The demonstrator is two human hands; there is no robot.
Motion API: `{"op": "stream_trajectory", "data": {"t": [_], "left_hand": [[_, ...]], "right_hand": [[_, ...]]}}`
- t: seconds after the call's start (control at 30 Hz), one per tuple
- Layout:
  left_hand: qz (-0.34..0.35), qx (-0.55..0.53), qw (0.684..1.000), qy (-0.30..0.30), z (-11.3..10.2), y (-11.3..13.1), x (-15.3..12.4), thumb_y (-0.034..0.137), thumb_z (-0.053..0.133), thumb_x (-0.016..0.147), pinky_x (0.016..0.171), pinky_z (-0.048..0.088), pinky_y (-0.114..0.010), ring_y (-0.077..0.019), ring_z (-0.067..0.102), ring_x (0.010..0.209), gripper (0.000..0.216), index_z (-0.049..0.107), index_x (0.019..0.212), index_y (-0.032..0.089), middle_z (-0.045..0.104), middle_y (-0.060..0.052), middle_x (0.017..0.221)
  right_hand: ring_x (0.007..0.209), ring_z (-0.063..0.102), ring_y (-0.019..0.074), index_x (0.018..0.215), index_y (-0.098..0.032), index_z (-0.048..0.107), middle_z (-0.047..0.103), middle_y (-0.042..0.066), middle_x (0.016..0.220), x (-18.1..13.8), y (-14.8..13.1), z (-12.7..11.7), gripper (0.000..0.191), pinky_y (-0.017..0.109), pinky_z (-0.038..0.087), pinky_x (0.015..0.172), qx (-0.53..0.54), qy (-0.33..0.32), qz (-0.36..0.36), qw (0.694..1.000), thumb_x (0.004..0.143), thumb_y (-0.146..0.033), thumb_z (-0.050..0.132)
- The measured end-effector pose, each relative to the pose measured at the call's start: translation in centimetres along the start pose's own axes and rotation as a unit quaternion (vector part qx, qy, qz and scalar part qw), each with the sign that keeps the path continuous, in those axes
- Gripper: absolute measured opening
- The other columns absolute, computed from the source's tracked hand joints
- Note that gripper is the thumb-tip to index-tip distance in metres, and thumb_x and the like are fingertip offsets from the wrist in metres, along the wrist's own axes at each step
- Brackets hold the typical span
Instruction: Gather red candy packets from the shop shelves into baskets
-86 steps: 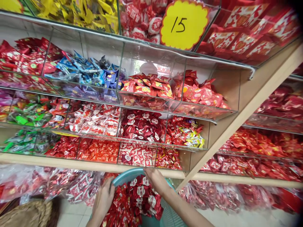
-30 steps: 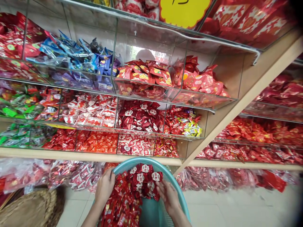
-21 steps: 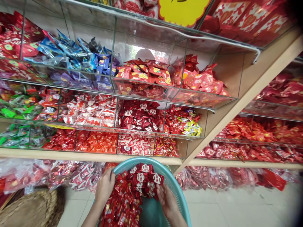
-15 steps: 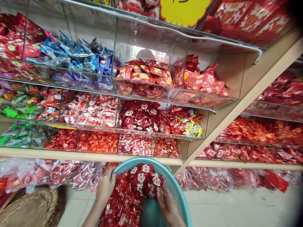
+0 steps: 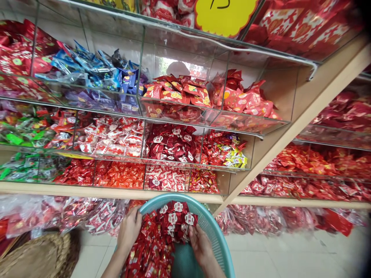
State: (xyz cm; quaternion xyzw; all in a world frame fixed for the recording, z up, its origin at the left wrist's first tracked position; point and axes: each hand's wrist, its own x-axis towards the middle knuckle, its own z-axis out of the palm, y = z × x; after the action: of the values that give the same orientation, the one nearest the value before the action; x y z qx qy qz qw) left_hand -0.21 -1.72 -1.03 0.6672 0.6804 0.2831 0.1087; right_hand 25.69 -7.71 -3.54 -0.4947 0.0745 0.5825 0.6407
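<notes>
Here, maroon packets (image 5: 173, 219) touch right fingers (image 5: 195, 238), inside teal basket (image 5: 215, 234).

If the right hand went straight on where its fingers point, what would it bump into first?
Probably the dark red packets with white labels in the blue-green basket. The right hand's fingertips are at their edge, perhaps touching; depth is hard to tell here.
</notes>
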Motion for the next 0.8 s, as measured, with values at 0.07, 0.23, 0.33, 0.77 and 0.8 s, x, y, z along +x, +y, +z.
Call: {"op": "stream_trajectory", "data": {"t": [0.07, 0.23, 0.33, 0.77, 0.8], "left_hand": [[0.002, 0.002, 1.0, 0.0, -0.05, 0.05, -0.03, 0.026, 0.035, 0.081, 0.071, 0.047, -0.026, -0.0174, 0.064, 0.078, 0.033, 0.058, 0.102, 0.019, 0.068, -0.004, 0.096], [-0.001, 0.006, 1.0, -0.004, -0.09, 0.13, -0.1, 0.026, 0.034, 0.082, 0.071, 0.047, -0.026, -0.0181, 0.064, 0.081, 0.034, 0.057, 0.106, 0.019, 0.067, -0.005, 0.1], [0.003, 0.006, 1.0, -0.001, -0.07, 0.12, -0.13, 0.026, 0.034, 0.082, 0.07, 0.047, -0.026, -0.0178, 0.064, 0.08, 0.033, 0.058, 0.105, 0.02, 0.067, -0.004, 0.099], [0.014, 0.007, 1.0, 0.014, -0.09, 0.26, -0.12, 0.024, 0.036, 0.08, 0.07, 0.048, -0.026, -0.0176, 0.064, 0.08, 0.032, 0.06, 0.101, 0.02, 0.068, -0.004, 0.096], [0.016, 0.006, 1.0, 0.016, -0.04, 0.23, -0.09, 0.024, 0.036, 0.08, 0.071, 0.048, -0.026, -0.0176, 0.064, 0.08, 0.032, 0.06, 0.101, 0.02, 0.067, -0.004, 0.098]], "right_hand": [[0.069, 0.066, 0.0136, 0.076, -0.016, 0.053, 0.068, 0.003, 0.072, -0.05, 0.06, -0.06, 0.033, 0.017, 0.054, 0.059, -0.003, 0.002, 0.006, 1.0, 0.051, -0.024, 0.073], [0.066, 0.065, 0.0142, 0.075, -0.016, 0.053, 0.067, 0.002, 0.068, -0.04, 0.09, -0.51, 0.029, 0.019, 0.054, 0.057, -0.03, 0.011, 0.015, 0.999, 0.055, -0.026, 0.071], [0.068, 0.065, 0.0147, 0.074, -0.016, 0.052, 0.066, 0.002, 0.068, 0.07, 0.2, -0.75, 0.028, 0.019, 0.055, 0.059, -0.049, 0.015, 0.009, 0.999, 0.055, -0.027, 0.071], [0.062, 0.064, 0.0143, 0.069, -0.017, 0.053, 0.066, 0.001, 0.064, -0.62, 0.65, -0.79, 0.032, 0.02, 0.053, 0.055, -0.016, 0.017, 0.011, 1.0, 0.044, -0.022, 0.073], [0.06, 0.064, 0.0142, 0.068, -0.018, 0.054, 0.065, 0.0, 0.062, -0.62, 0.7, -0.77, 0.031, 0.021, 0.053, 0.054, -0.016, 0.026, 0.007, 1.0, 0.045, -0.022, 0.073]]}}
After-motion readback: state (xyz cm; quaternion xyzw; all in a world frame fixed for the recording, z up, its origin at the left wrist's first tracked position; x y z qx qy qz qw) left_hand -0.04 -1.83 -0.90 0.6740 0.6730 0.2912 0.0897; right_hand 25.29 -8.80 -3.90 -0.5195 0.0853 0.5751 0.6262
